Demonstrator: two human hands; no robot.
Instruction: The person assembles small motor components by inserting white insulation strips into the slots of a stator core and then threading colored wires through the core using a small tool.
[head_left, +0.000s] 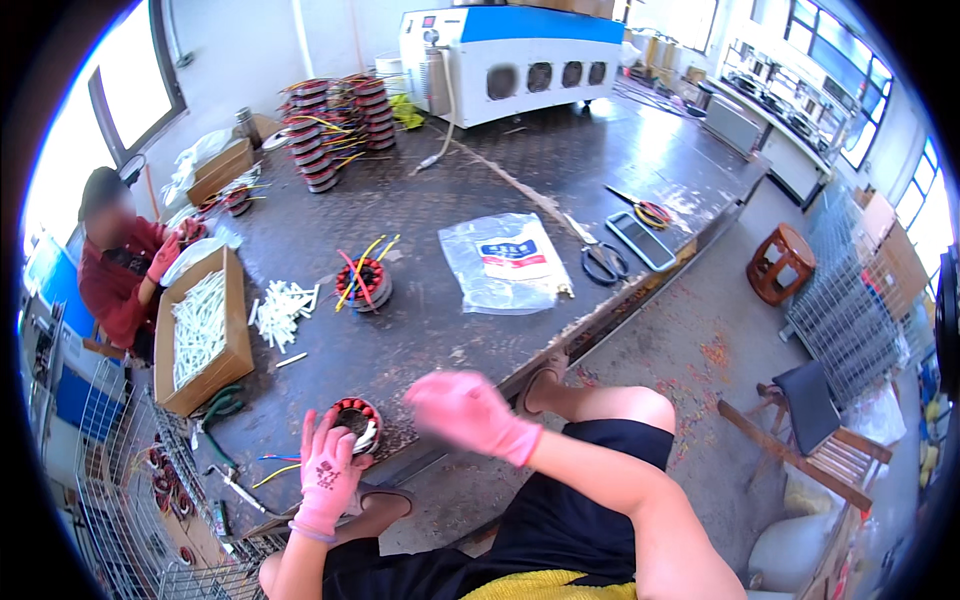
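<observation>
My left hand [328,470], in a pink glove, holds the left side of a ring-shaped motor stator [372,412] at the near edge of the table. Red windings line the stator's ring, and a white piece shows inside it. Yellow and blue lead wires [277,473] trail out to its left. My right hand [470,412], also gloved in pink, hangs in the air to the right of the stator. Motion smears its fingers, so whether they hold anything is unclear. A second stator [370,287] with upright coloured wires stands farther back on the dark table [420,350].
White sticks lie in a loose pile [285,312] beside a cardboard box [240,340] of more. A plastic bag [503,262], black-handled scissors [604,263], a phone [640,240] and pliers [650,212] lie rightward. Stacked stators [312,150] stand behind; a co-worker [120,265] sits left.
</observation>
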